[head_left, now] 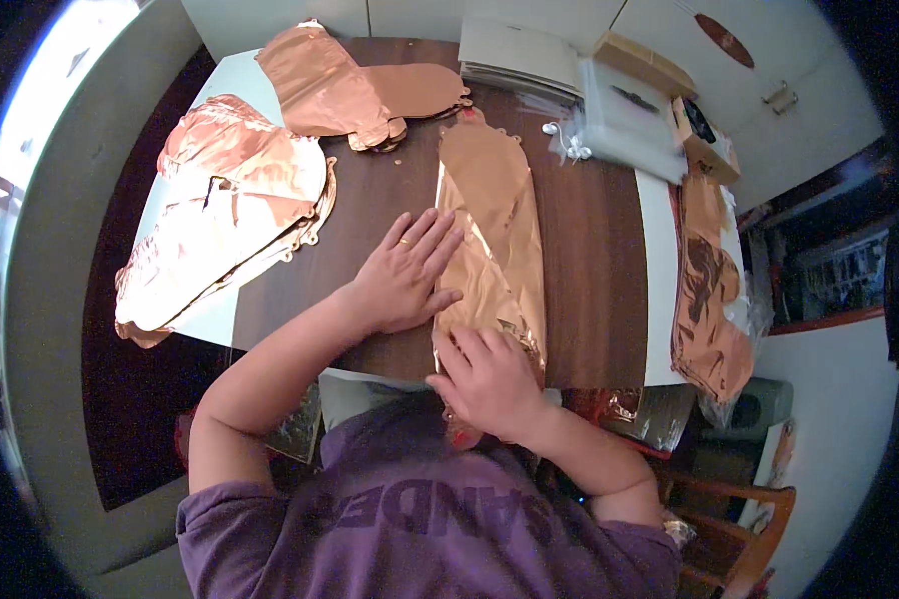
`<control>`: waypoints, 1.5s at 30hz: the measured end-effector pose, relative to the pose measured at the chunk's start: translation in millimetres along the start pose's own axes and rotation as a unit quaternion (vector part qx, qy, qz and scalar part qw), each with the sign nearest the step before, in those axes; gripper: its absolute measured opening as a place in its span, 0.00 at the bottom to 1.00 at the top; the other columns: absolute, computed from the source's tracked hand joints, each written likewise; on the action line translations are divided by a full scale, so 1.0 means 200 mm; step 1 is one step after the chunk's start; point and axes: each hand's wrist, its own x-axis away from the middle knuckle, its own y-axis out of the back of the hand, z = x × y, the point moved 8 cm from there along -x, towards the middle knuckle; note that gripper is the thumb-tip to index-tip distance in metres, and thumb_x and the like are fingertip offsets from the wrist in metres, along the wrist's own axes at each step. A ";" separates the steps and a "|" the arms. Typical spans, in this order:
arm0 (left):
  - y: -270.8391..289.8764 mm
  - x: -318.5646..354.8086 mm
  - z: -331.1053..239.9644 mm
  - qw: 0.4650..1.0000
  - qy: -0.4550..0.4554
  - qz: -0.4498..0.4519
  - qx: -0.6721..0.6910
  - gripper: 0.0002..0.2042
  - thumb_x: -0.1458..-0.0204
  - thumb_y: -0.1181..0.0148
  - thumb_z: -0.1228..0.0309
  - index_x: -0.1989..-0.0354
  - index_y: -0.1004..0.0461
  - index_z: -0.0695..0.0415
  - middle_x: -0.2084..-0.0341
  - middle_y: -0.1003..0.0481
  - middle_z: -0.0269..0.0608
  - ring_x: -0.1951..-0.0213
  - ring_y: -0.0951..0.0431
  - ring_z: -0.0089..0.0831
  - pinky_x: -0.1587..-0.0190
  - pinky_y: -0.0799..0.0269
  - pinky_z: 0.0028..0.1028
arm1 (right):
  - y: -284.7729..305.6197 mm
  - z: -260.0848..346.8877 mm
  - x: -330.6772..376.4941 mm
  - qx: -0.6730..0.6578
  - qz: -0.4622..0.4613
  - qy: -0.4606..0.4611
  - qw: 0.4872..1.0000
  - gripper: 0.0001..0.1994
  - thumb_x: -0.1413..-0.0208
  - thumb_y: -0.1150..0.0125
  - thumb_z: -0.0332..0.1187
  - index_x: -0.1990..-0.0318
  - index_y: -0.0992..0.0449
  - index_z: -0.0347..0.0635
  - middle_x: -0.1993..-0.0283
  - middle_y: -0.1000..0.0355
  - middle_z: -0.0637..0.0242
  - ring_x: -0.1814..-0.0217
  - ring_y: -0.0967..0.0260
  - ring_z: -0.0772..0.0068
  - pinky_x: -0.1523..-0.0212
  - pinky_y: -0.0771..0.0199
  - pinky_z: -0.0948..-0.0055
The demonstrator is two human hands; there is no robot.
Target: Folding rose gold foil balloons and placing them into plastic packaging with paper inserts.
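A long, flat, rose-gold foil balloon (489, 200) with small tabs along its edge lies lengthwise on the brown table (594, 270), its near end hanging over the front edge by my shirt. My left hand (410, 270) rests palm down at the balloon's left edge, fingers stretched out, a ring on one finger. Nearer to me, my right hand (494, 384) lies on the lower part of the balloon. Its fingers are bent but apart, and the foil is creased under them. What lies beneath the right palm is hidden.
A pile of shiny foil balloons (235, 200) lies at the left, and more flat ones (360, 90) at the back. White boxes (519, 60), white earphones (569, 145) and a cardboard box (704, 140) stand far right. More foil (709, 319) hangs over the right edge near a wooden chair (759, 529).
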 end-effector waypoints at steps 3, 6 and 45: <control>-0.01 0.00 -0.01 1.000 0.006 0.013 -0.002 0.37 0.43 0.52 0.46 0.33 0.46 0.62 0.33 0.44 0.55 0.32 0.46 0.51 0.31 0.56 0.49 | -0.02 0.00 -0.01 0.024 -0.008 -0.017 1.000 0.28 0.53 0.34 0.44 0.47 0.28 0.36 0.49 0.33 0.58 0.53 0.37 0.61 0.54 0.34 0.63; -0.01 0.00 -0.01 1.000 0.011 0.024 -0.013 0.38 0.43 0.53 0.45 0.32 0.47 0.62 0.33 0.45 0.55 0.32 0.47 0.50 0.31 0.57 0.49 | -0.06 0.05 0.02 0.083 0.010 -0.010 0.996 0.31 0.53 0.35 0.47 0.45 0.29 0.34 0.47 0.33 0.56 0.54 0.37 0.61 0.56 0.34 0.64; -0.01 -0.08 -0.16 0.996 0.083 0.025 0.017 0.44 0.46 0.54 0.38 0.33 0.46 0.65 0.34 0.49 0.68 0.32 0.53 0.67 0.34 0.57 0.58 | 0.42 -1.47 -0.75 -0.040 -0.117 -0.168 0.978 0.17 0.46 0.38 0.39 0.53 0.24 0.37 0.51 0.26 0.54 0.49 0.29 0.52 0.47 0.29 0.60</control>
